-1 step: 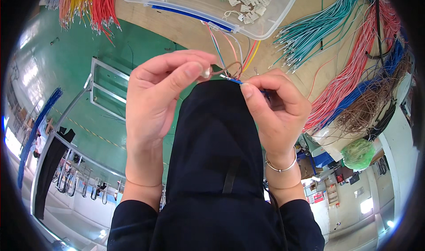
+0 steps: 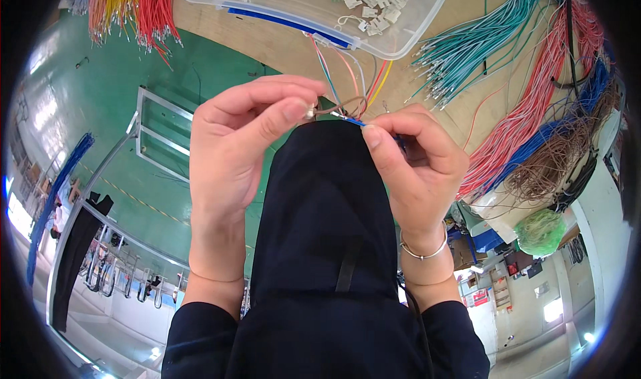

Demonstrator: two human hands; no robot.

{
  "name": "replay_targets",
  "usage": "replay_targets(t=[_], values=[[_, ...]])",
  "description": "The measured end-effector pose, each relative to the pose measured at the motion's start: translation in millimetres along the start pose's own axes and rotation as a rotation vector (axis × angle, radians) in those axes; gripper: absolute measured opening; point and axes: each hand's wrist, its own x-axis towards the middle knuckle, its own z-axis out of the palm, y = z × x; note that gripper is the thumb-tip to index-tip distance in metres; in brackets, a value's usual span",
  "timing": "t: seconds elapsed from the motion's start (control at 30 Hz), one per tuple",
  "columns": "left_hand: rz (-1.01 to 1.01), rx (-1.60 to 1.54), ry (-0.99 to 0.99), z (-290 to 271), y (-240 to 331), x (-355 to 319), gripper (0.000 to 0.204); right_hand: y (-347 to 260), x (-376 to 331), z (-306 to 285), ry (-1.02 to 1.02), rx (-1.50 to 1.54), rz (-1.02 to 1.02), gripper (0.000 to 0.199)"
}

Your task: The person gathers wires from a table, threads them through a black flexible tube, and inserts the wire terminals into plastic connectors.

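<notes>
Between the thumb and fingers of my left hand is a small white connector, mostly covered by the fingertips. A brown wire loops out from it toward the right. My right hand pinches a blue wire close to its end, the bare metal tip pointing at the connector. A short gap shows between that tip and my left fingertips. Several colored wires run from behind my hands to the table's edge under the box.
A clear plastic box holding white connectors stands on the wooden table. Bundles of teal wires, red wires and brown wires lie at right. Red wires hang at the far left; a metal frame stands below.
The connector in my left hand has turned slightly, and the brown wire's loop has shifted a little. The blue wire's tip sits marginally different; my right hand holds nearly still.
</notes>
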Motion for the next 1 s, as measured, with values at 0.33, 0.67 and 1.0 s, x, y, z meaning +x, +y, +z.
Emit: replay_targets(t=[0.33, 0.67, 1.0], values=[[-0.033, -0.216, -0.06, -1, -5, -3, 0.026, -3, -2, 1, -0.033, -0.007, 0.061, 0.004], [-0.075, -0.226, -0.017, 2, -3, -4, 0.024, -7, 1, 3, -0.069, -0.04, 0.008, 0.005], [0.054, 0.002, 0.007, 10, -3, -8, 0.021, -7, 2, 1, -0.111, -0.154, -0.061, 0.005]])
